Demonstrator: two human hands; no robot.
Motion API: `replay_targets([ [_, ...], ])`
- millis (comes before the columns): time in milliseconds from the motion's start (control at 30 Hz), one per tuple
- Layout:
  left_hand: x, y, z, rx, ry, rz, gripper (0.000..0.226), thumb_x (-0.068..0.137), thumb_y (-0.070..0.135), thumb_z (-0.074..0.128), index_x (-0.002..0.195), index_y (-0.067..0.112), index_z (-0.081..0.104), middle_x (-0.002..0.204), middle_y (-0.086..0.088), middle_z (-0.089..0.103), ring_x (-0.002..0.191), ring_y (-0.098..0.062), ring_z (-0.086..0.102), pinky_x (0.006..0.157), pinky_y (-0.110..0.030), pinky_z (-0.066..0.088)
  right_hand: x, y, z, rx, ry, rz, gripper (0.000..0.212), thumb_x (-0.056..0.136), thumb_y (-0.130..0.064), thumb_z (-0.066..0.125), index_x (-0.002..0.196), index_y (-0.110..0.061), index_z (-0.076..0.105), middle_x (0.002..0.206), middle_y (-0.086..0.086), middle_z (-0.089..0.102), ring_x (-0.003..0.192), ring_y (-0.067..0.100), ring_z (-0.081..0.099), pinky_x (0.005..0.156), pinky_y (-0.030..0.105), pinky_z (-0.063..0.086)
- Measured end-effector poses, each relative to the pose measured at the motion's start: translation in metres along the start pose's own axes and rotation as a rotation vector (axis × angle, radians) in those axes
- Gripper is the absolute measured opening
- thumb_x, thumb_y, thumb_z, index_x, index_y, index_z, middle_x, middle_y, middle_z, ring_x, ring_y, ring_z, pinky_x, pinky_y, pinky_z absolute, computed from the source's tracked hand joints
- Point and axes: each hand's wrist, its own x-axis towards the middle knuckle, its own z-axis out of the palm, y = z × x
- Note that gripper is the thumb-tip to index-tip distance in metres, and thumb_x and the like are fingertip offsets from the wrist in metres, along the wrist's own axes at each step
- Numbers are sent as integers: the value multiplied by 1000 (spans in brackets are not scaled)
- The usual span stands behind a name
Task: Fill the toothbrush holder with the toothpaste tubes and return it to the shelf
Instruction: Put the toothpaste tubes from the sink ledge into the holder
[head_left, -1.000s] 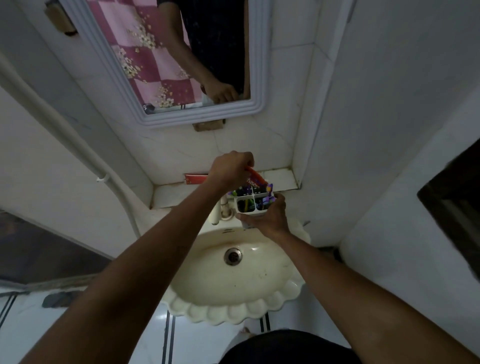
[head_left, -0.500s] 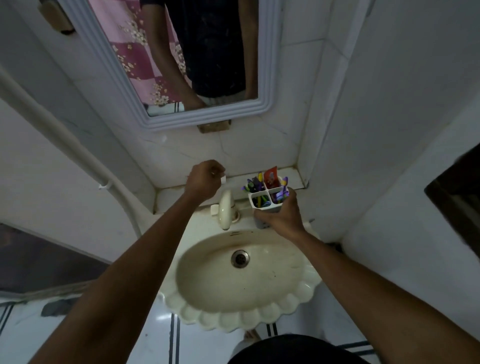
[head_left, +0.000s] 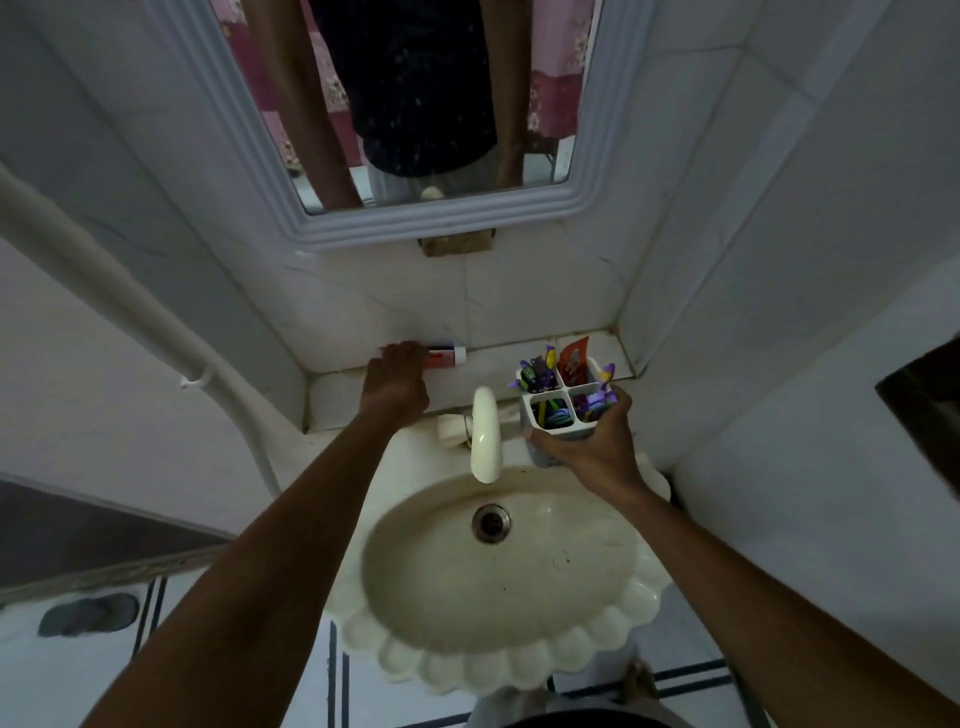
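My right hand (head_left: 592, 447) grips a white four-compartment toothbrush holder (head_left: 558, 415) above the sink's back rim, right of the tap. Toothbrushes fill three compartments, and a red toothpaste tube (head_left: 574, 358) stands upright in the far right one. A second red and white toothpaste tube (head_left: 447, 355) lies flat on the tiled shelf (head_left: 343, 400) against the wall. My left hand (head_left: 397, 379) rests on that tube's left end with fingers curled over it; the tube still lies on the shelf.
A cream tap (head_left: 485, 434) stands between my hands. The scalloped cream sink (head_left: 498, 660) is below. A mirror (head_left: 415, 104) hangs above the shelf, a white pipe (head_left: 104, 291) runs down the left wall, and the corner wall closes the shelf on the right.
My left hand left the holder, where the first red tube now stands, and moved left to the tube on the shelf. My right hand kept the holder, shifting slightly right.
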Motion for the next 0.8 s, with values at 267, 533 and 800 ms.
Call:
replay_targets([
  [267,20,9,12,277,-134,-29,44,92,26,72,133,13,63,138,-13,53,130,-34,47,107,-49,40,4,-3,7,-19,47,-7,123,57,-31,113,153,-19,38,138,-13,64,112,-16,67,91,13,59],
  [533,11,6,12,266,-185,-99,51,100,47,62,135,10,60,137,-16,58,127,-35,54,111,-52,38,5,-12,7,-34,37,-5,116,54,-37,111,145,-24,40,137,-8,65,116,3,71,97,28,63],
  [800,-32,8,0,-135,-228,-309,48,95,54,68,121,20,47,100,-7,73,76,-27,70,71,-39,55,4,-13,-1,-31,1,-17,123,45,-55,105,144,-24,39,138,-4,63,119,10,70,102,35,63],
])
